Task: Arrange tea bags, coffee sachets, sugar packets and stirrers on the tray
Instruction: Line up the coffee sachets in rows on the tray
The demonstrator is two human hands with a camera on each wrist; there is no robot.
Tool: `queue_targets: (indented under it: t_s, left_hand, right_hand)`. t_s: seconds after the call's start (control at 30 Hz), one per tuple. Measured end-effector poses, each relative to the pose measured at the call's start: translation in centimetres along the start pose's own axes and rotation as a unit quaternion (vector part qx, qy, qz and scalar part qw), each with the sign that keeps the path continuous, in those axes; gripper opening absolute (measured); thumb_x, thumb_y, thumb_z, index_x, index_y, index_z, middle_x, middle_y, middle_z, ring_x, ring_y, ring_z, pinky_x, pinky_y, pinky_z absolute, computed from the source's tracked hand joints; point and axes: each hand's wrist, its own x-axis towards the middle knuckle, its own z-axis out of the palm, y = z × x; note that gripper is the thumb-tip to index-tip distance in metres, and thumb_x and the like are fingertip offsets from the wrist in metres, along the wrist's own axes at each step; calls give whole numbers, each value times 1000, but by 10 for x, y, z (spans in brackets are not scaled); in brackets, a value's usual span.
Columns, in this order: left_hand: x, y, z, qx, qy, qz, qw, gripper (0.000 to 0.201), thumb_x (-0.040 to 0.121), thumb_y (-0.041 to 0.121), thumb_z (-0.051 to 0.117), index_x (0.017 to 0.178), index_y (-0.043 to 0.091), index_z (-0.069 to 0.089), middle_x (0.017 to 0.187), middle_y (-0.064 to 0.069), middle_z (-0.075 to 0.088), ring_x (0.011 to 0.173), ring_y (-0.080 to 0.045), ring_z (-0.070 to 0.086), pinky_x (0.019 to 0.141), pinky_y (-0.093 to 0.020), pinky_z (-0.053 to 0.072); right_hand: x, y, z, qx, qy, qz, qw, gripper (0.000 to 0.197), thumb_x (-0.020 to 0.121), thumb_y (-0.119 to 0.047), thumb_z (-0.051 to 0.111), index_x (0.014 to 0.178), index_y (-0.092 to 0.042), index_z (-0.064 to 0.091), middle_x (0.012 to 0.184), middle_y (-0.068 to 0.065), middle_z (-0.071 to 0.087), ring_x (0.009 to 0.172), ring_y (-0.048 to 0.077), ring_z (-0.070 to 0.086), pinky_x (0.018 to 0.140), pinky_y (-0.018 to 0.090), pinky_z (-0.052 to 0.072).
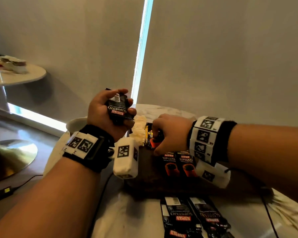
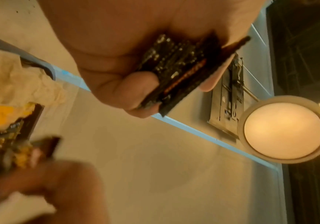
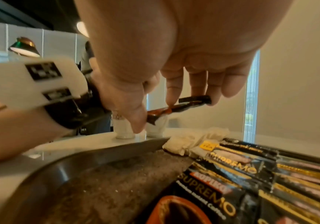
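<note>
My left hand point(image 1: 118, 109) is raised over the far left of the dark tray point(image 1: 141, 184) and grips a stack of black Kopiko coffee sachets point(image 1: 119, 107); the left wrist view shows the stack point(image 2: 182, 71) edge-on between thumb and fingers. My right hand point(image 1: 156, 140) is low over the tray's far side, pinching one coffee sachet point(image 3: 180, 106) between thumb and forefinger. Two more sachets point(image 1: 178, 164) lie side by side on the tray. Cream tea bags point(image 1: 139, 131) lie at the tray's far edge, one with a yellow tag point(image 3: 206, 146).
Two more coffee sachets point(image 1: 193, 219) lie on the marble table in front of the tray. Pale paper-wrapped items point(image 1: 289, 215) sit at the front right. Two white shakers point(image 3: 124, 128) stand past the tray rim point(image 3: 75, 163). A black cable point(image 1: 101, 194) runs along the table's left edge.
</note>
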Motion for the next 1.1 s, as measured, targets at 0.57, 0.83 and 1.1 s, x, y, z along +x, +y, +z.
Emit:
queue_targets:
  t_s: [0.57,0.83,1.1]
  left_hand:
    - [10,2,-27,-94,-139,-8,986,49,67,38,43,108,17,59,92,-2,57,70,-16,54,51,-19,41]
    - [11,-3,-24,-92,-131,-21,987,49,66,37,43,108,18,58,91,-3,57,68,-16,55,49,-21,43]
    - [8,-5,-22,-83,-89,-42,992,49,65,40,45,106,16,59,91,-4,57,68,-17,55,50,-19,40]
  right_hand:
    - [70,-32,36,-58,-56,-49,996,52,76,-47,81,119,-23,64,113,-1,59,95,18,60,79,31,56]
    - [78,-31,36,-79,-77,-49,993,52,79,-47,79,123,-21,68,117,2,60,104,21,60,88,33,54]
    - [69,-12,21,-9,-7,-21,1000,50,76,-46,81,121,-31,64,117,-7,53,102,14,52,80,27,42]
